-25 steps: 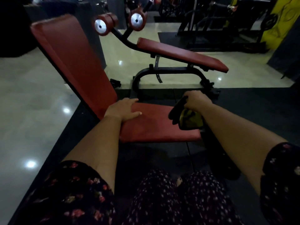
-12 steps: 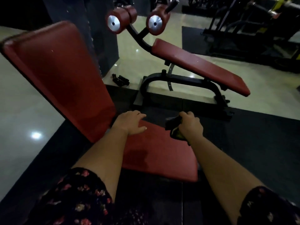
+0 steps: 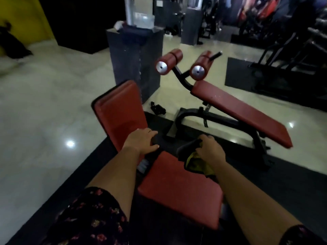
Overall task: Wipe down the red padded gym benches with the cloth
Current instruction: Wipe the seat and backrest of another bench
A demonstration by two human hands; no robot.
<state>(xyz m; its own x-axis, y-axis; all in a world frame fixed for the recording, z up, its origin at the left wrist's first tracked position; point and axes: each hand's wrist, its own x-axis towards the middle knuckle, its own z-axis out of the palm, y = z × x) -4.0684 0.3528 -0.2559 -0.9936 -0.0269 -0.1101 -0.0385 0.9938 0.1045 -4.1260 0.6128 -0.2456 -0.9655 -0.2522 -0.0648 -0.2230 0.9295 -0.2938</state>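
Over at the far left, a glossy pale floor (image 3: 44,112) showed bright spots of reflected light, and a yellow wall (image 3: 23,16) stood in the far corner. Low in the view, a dark floral sleeve (image 3: 92,218) covered the person's left upper arm. The bare forearm reached forward to the nearer red bench, whose backrest pad (image 3: 120,114) rose tilted behind a dark pillar's (image 3: 134,68) base. The left hand (image 3: 141,141) lay against the lower end of that backrest, just above the gap to the seat. Its fingers were stretched out flat and its thumb spread, gripping nothing. Right of the gap, the seat pad (image 3: 180,188) sat level on a black mat (image 3: 292,183). At the seat's far right corner, the right hand (image 3: 209,151) had its fingers curled round a bunched cloth (image 3: 196,161), dark with yellow showing, which touched the pad's edge. Beyond the hands stood the second bench, well apart. Its sloping pad (image 3: 238,114) ran down to the right on a black frame (image 3: 194,115), with two red rollers (image 3: 169,61) at the raised end. Dark gym machines (image 3: 292,50), blurred, filled the far right.
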